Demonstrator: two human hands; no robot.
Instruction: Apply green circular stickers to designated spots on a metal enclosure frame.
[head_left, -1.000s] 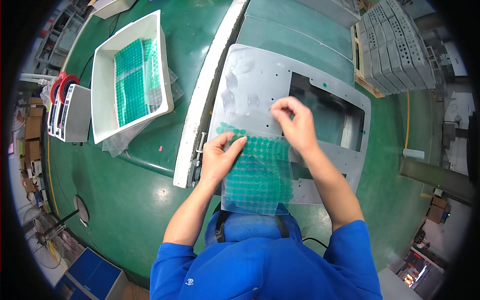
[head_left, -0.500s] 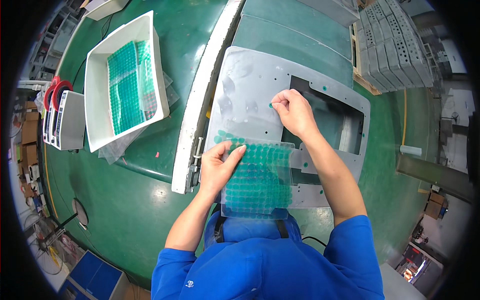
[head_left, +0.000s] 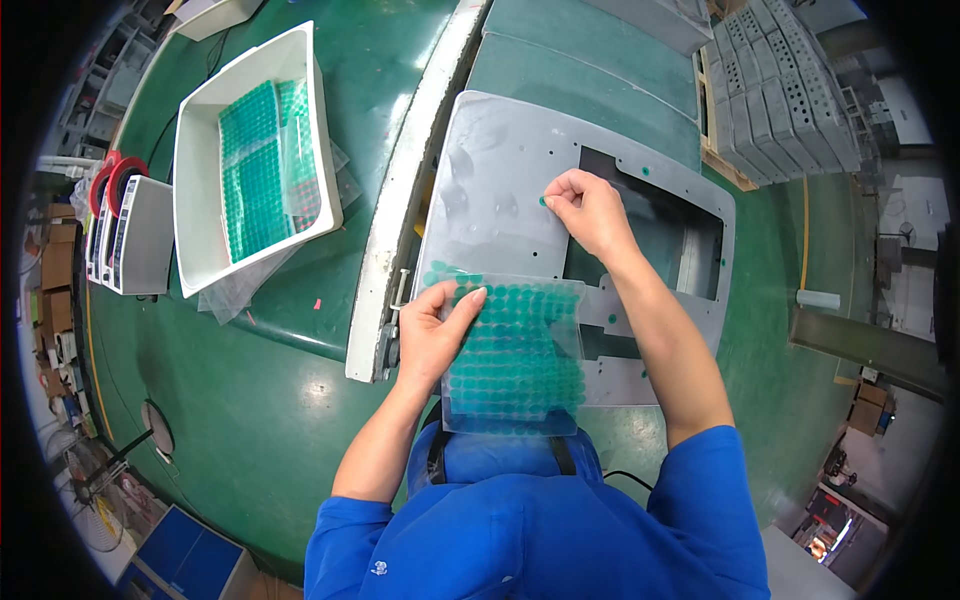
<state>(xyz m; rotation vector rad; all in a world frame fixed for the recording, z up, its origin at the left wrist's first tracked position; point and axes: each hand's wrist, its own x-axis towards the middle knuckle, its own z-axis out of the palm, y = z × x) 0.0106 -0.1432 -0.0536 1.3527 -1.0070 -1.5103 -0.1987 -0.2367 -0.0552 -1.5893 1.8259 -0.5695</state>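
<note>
My left hand [head_left: 432, 330] is closed on the upper left corner of a clear sheet of round green stickers [head_left: 515, 350], thumb on top. Its lower part hangs past the panel's near edge, in front of my body. Some green dots stick out beyond the sheet's top edge. In a pinch, my right hand [head_left: 590, 215] has a small green sticker [head_left: 543, 201] at its fingertips, over the grey metal panel [head_left: 500, 140] and left of its large rectangular opening. Several green dots sit on the panel, one near the far edge [head_left: 645, 171].
A white bin [head_left: 325, 150] of green sticker sheets stands on the green table to the left, beside two red tape rolls [head_left: 125, 180] on a white dispenser. A white rail [head_left: 400, 170] runs left of the panel. Perforated grey metal parts [head_left: 775, 90] are stacked at the far right.
Very little differs. The view has shifted slightly, and both hands keep nearly the same places and grips.
</note>
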